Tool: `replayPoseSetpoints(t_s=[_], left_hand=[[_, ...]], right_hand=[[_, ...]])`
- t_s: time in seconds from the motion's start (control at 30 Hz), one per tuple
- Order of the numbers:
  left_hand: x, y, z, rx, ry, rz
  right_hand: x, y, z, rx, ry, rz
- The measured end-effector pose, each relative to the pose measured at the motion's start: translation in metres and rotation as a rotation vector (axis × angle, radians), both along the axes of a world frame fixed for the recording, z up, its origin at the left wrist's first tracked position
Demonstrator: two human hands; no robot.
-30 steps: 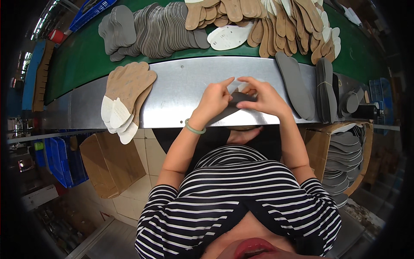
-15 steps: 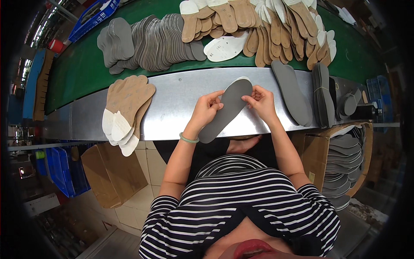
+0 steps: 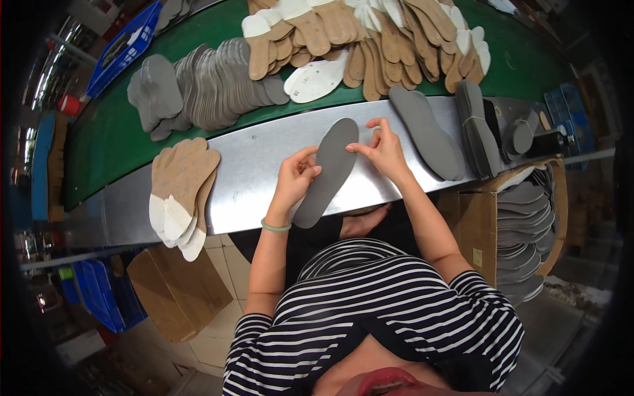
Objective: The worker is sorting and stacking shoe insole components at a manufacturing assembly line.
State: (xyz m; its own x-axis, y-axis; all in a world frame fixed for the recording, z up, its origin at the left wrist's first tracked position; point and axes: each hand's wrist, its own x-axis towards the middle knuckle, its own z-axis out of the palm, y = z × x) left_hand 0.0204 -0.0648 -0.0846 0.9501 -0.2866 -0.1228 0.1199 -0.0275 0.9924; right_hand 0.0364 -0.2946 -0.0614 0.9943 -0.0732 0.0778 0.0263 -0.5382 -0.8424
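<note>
Grey insole [image 3: 328, 173] btwn both hands — on metal shelf [image 3: 251, 168]

Bare metal shelf [image 3: 257, 171] lies open between tan insoles [image 3: 179, 185] and grey insole [image 3: 328, 173].

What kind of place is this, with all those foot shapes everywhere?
Probably a shoe factory workbench. Piles of grey and tan insoles lie on a green conveyor belt, a cardboard box of more grey insoles stands beside the metal bench, and both hands hold one flat grey insole.

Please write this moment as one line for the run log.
left hand: holds grey insole | right hand: pinches its edge | insole: over metal shelf
</note>
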Motion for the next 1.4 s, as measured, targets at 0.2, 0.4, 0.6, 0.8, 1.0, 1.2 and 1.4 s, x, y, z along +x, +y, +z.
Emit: replayPoseSetpoints(t_s=[0.2,0.4,0.6,0.8,1.0,1.2,1.4], left_hand=[[0.013,0.011,-0.021,0.035,0.054,0.241],[0.017,0.069,-0.004,0.782,-0.453,0.425],[0.0,0.175,0.0,1.539,-0.174,0.593],[-0.021,0.211,-0.016,1.43,-0.376,0.542],[-0.017,0.182,0.015,1.452,-0.46,0.542],[0.003,0.13,0.066,1.087,-0.593,0.662],[0.006,0.097,0.073,-0.114,-0.046,0.463]], right_hand=[[0.02,-0.059,-0.022,0.074,-0.086,-0.098],[0.022,-0.124,-0.015,-0.388,-0.081,-0.379],[0.034,-0.177,-0.042,-0.388,0.03,-0.333],[0.026,-0.158,0.002,-0.521,-0.193,-0.356],[0.012,-0.155,0.098,-0.24,-0.479,-0.371],[0.047,-0.157,-0.005,-0.136,0.002,-0.15],[0.024,-0.127,-0.036,-0.634,-0.306,-0.229]])
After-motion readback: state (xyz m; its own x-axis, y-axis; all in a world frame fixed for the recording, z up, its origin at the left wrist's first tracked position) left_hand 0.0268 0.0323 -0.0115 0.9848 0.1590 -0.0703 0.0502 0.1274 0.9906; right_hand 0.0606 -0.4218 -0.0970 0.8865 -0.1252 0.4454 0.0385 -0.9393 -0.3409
